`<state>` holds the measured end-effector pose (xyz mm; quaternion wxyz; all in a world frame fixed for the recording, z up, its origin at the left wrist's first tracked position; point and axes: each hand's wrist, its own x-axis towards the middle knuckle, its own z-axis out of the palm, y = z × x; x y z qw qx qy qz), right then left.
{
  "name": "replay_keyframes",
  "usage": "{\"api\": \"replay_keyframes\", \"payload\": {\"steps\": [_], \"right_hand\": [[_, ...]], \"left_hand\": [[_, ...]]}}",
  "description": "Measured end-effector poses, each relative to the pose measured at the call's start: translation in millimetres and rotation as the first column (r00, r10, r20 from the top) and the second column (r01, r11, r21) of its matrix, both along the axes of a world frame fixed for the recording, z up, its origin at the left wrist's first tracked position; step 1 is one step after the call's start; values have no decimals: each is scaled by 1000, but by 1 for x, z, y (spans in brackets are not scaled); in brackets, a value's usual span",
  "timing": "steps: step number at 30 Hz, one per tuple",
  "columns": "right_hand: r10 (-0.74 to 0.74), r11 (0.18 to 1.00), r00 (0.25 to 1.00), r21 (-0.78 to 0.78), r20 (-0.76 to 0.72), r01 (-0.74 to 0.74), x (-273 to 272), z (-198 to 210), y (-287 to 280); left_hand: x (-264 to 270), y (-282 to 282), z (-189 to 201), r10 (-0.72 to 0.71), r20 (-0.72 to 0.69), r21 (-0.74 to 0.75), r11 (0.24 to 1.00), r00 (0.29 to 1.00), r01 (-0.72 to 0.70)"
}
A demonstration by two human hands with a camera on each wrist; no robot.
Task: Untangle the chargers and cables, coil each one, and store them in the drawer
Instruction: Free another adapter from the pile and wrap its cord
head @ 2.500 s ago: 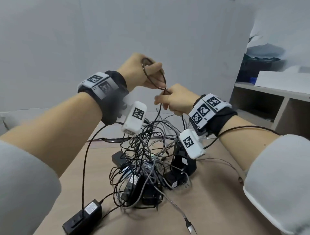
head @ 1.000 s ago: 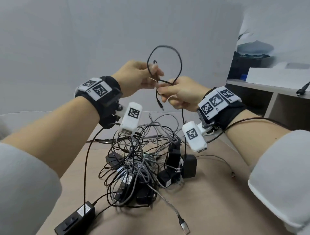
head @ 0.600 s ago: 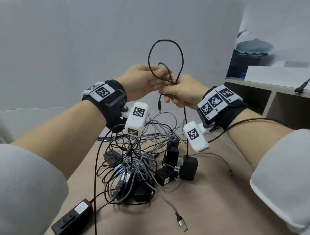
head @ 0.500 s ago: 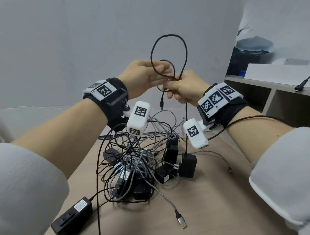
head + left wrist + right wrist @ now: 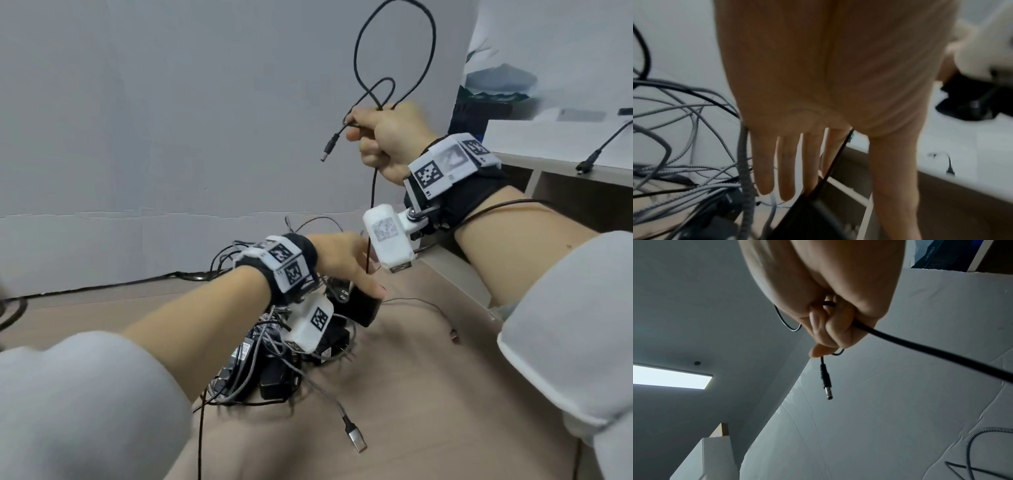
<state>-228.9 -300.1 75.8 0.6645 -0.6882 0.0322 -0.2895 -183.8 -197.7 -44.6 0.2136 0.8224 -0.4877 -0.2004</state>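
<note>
My right hand [image 5: 380, 137] is raised and grips a thin black cable [image 5: 394, 34] gathered into two loops that stand above the fist. Its barrel plug [image 5: 329, 150] [image 5: 825, 381] sticks out to the left. From the fist the cable hangs straight down to a black adapter [image 5: 359, 308] at the right side of the tangled pile [image 5: 274, 359] on the table. My left hand [image 5: 346, 263] is low over that adapter, with straight fingers [image 5: 787, 170] spread and the thumb lying on its top. The left hand holds nothing.
A braided grey cable with a USB plug [image 5: 356, 440] trails from the pile toward me. A shelf unit [image 5: 565, 178] stands at the right, with another plug [image 5: 589, 161] lying on it. A black cord [image 5: 102, 286] runs along the foot of the wall.
My left hand has let go of the loops and dropped down to the black adapter. My right hand now holds the loops alone, higher, and the top loop is larger.
</note>
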Motion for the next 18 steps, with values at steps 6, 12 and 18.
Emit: {"api": "replay_keyframes", "payload": {"steps": [6,12,18], "right_hand": [[-54,989,997,142,57,45,-8,3,-22],[-137,938,984,304,-111,165,-5,-14,-59],[-326,929,827,7,-457,370,-1,-73,-89]], "left_hand": [[3,-4,-18,-1,240,91,996,971,-21],[19,18,-17,11,-482,-234,962,876,-140],[34,40,13,-53,-755,-466,745,654,-478]]}}
